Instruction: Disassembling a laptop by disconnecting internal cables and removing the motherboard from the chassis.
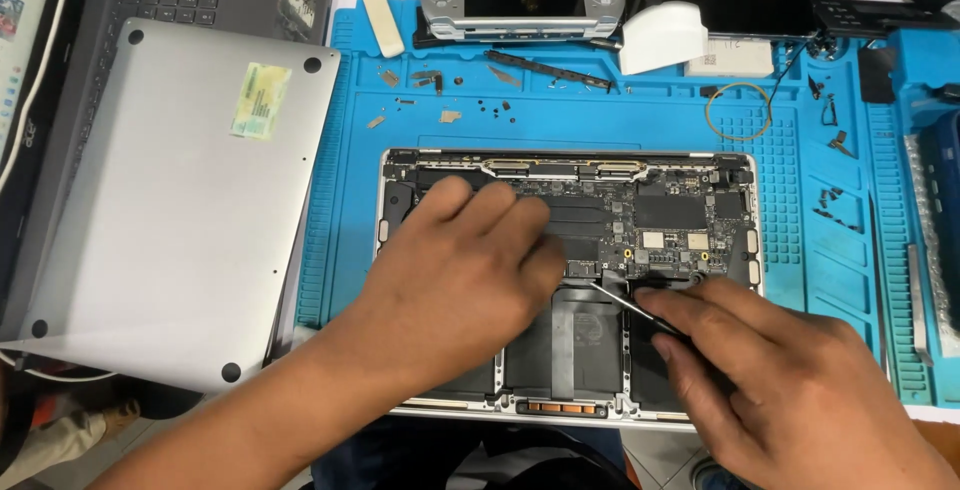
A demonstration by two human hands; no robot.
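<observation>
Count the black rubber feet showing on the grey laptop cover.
4. On the grey laptop cover, one foot sits at each corner: top left, top right, bottom left and bottom right. None seems hidden.

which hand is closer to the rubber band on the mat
Right. The right hand sits below the rubber band, holding tweezers over the open laptop. The left hand rests on the board, further left.
</observation>
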